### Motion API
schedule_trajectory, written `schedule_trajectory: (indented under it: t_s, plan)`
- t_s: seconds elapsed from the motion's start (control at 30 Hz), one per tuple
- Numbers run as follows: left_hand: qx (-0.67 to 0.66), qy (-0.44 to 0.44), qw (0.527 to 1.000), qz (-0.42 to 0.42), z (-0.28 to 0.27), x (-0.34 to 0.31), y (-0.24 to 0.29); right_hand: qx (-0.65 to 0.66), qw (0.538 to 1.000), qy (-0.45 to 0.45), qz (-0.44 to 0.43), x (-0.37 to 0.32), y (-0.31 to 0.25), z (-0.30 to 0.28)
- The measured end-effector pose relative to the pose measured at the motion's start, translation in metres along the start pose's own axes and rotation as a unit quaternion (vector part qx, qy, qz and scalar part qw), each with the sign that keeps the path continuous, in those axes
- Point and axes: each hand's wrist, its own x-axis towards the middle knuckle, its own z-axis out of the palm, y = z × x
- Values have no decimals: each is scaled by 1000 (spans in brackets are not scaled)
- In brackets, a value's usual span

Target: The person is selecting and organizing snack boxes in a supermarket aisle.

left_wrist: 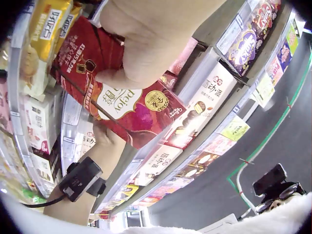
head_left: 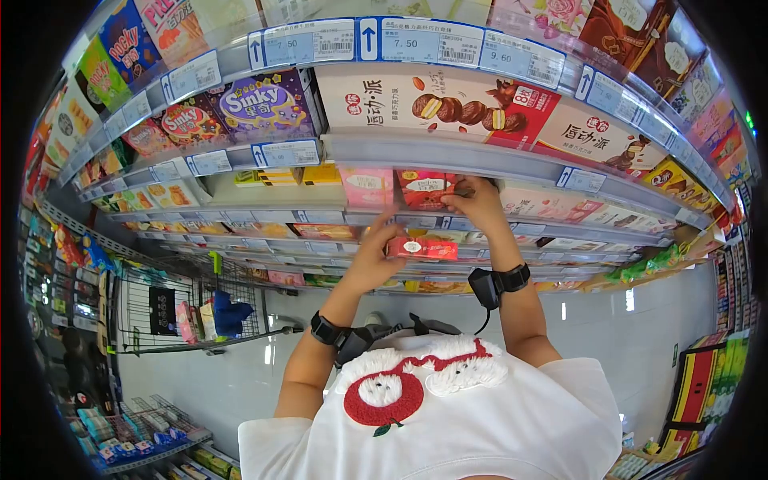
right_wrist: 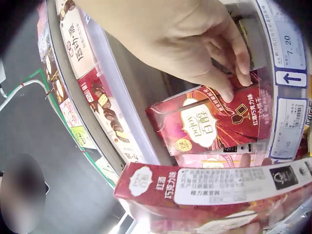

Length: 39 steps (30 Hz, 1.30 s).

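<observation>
My left hand grips a red box of chocolate biscuit sticks in front of the shelves. Its thumb lies across the box's printed front in the left wrist view. A second red biscuit-stick box of the same design sits on the shelf. My right hand reaches in there, and its thumb and curled index finger pinch the box's upper edge. In the right wrist view the held box's labelled side fills the bottom. A pink box stands left of the shelved red one.
Large white chocolate-pie boxes line the shelf above, behind a price-label rail. Purple snack boxes stand farther left. A wire shopping cart holding several items is at the lower left, on a shiny floor.
</observation>
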Motion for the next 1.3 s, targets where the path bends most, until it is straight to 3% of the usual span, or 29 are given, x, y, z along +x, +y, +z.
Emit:
schedule_trajectory:
  t_s: [0.47,0.77,0.97,1.1,1.3]
  plan:
    - [28,-24,999,5,19,21,-6,-73,997,29,-1,0,5,-2]
    - [-59,-45,997,6,19,30,7,-194,964,133,-126,12,10,2]
    - [-32,-96,993,53,13,29,6,-203,964,137,-107,9,1,1]
    - [-105,-102,989,-5,9,29,8,-171,969,128,-125,9,-2,-1]
    - [-99,-96,990,13,7,35,7,-143,961,144,-186,13,0,-1]
